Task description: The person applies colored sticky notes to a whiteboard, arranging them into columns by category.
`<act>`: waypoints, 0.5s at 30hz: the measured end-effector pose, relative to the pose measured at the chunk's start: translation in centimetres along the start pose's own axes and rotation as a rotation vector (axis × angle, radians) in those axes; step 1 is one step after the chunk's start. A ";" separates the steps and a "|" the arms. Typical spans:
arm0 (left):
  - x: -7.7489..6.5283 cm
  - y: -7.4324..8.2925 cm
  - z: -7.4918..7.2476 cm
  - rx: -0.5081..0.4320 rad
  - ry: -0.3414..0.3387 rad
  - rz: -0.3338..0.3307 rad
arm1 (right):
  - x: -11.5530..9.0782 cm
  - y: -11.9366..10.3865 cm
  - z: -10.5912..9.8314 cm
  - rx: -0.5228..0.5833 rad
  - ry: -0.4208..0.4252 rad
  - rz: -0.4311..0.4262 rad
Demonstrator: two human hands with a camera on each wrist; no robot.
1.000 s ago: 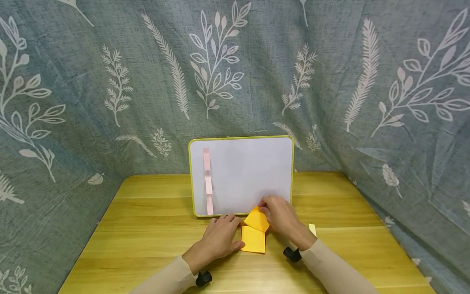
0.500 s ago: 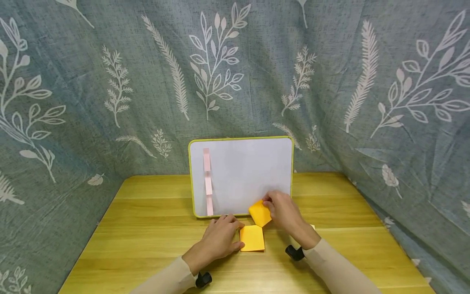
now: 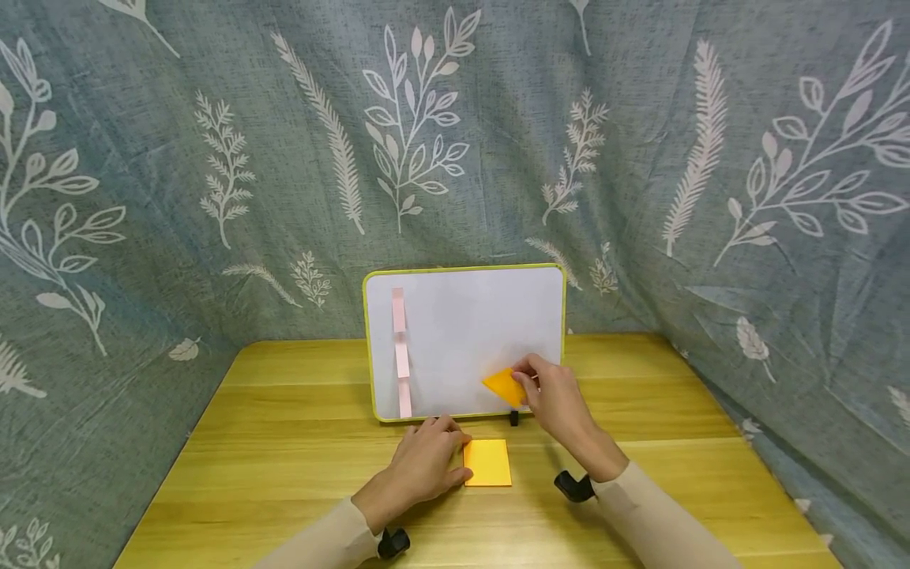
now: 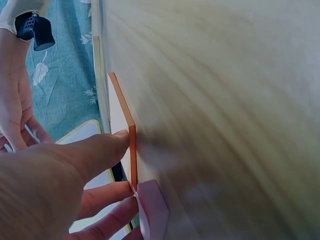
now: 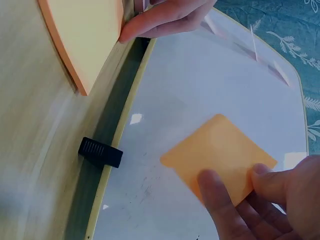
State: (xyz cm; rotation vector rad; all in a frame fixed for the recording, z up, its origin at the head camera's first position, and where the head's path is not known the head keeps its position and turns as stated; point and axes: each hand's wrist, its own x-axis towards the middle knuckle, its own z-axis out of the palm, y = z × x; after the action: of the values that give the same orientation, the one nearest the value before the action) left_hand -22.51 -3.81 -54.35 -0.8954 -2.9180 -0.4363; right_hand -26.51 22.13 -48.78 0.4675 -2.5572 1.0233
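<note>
My right hand [image 3: 559,403] pinches one orange sticky note [image 3: 502,387] by its edge, thumb against fingers. In the right wrist view the note [image 5: 227,145] is turned cornerwise in front of the whiteboard [image 5: 165,95]. My left hand [image 3: 426,458] holds the left edge of an orange sticky note pad [image 3: 489,465] lying on the table. The left wrist view shows the thumb at one corner of the pad [image 4: 117,102] and a finger at the other. A small pink pad [image 4: 154,207] lies by those fingers, hidden under the hand in the head view.
The yellow-rimmed whiteboard stands tilted at the table's back, with a black foot [image 5: 100,152] at its lower edge. Several pink paper strips [image 3: 400,310] hang in a column on its left side. A patterned curtain [image 3: 455,142] encloses the wooden table [image 3: 284,442].
The sticky note has come away from the pad and risen up and forward with my right hand, to in front of the board's lower right. My left hand has stayed at the pad.
</note>
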 end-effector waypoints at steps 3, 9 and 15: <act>-0.1 0.0 0.0 -0.008 0.000 -0.005 | 0.0 -0.3 0.0 0.027 0.022 -0.026; -0.1 0.1 0.0 -0.037 -0.007 -0.023 | -0.1 -0.9 0.0 0.097 0.083 -0.100; 0.1 0.3 -0.1 -0.061 0.055 -0.025 | 0.3 -1.7 0.1 0.103 0.190 -0.209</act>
State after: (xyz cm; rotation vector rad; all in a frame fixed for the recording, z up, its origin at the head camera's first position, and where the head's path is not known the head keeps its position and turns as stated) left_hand -22.43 -3.57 -54.21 -0.8403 -2.8836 -0.5454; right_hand -26.09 20.80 -47.71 0.6188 -2.2439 1.0712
